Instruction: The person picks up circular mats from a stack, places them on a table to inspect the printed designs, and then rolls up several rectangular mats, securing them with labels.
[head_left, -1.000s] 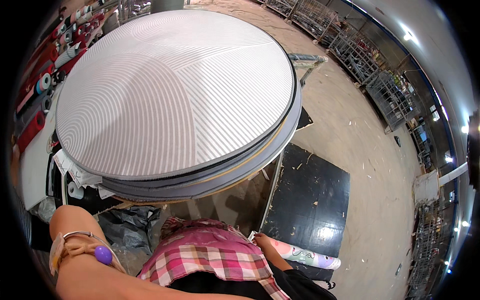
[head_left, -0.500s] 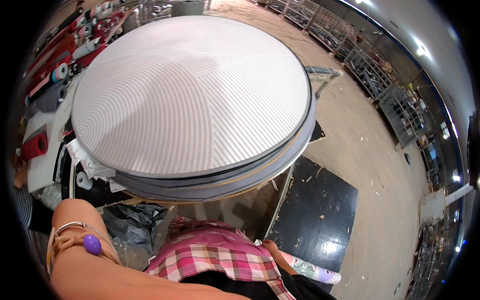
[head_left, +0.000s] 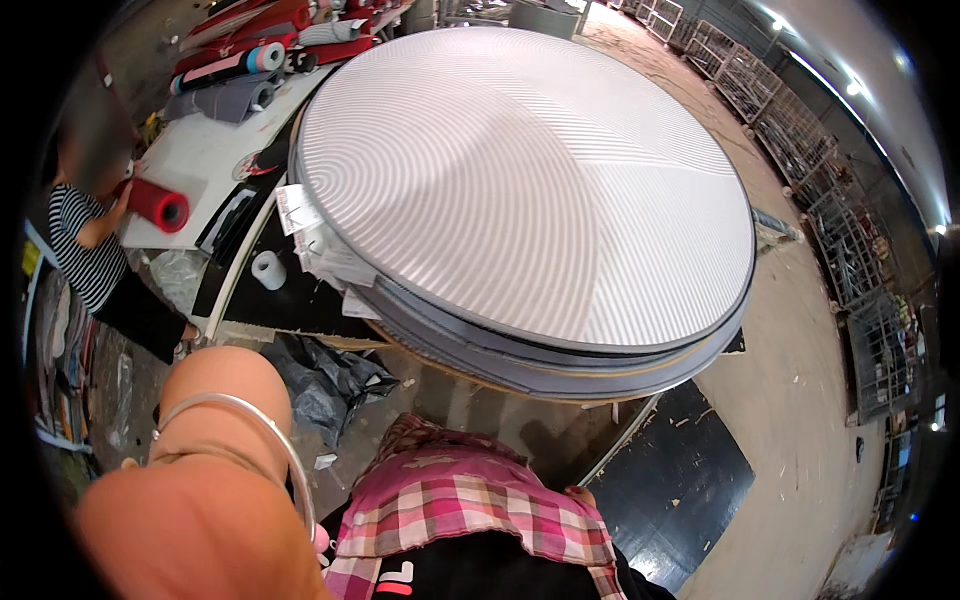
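My left arm (head_left: pixel 200 520) is raised close in front at the lower left, with a silver bangle (head_left: pixel 240 405) around it; its near part is blurred and the fingers do not show. Only a small bit of my right hand (head_left: pixel 580 495) shows beside the pink checked apron (head_left: pixel 455 515), low at my waist, and I cannot make out its fingers. In front lies a stack of large round mats (head_left: pixel 520 200). The topmost is pale with ribbed, curving lines; grey layers (head_left: pixel 520 375) show under its edge. Neither hand visibly touches the stack.
Papers (head_left: pixel 325 245) and a white roll (head_left: pixel 268 270) lie left of the stack. A black plastic bag (head_left: pixel 325 385) is on the floor, and a black board (head_left: pixel 670 490) lies to the right. At far left a person in stripes (head_left: pixel 85 245) handles a red roll (head_left: pixel 160 205). Wire cages (head_left: pixel 850 240) line the right.
The view has swung left, so the stack sits further right and the other person shows more. My left arm is nearer; my right hand and the patterned piece by it are largely out of sight.
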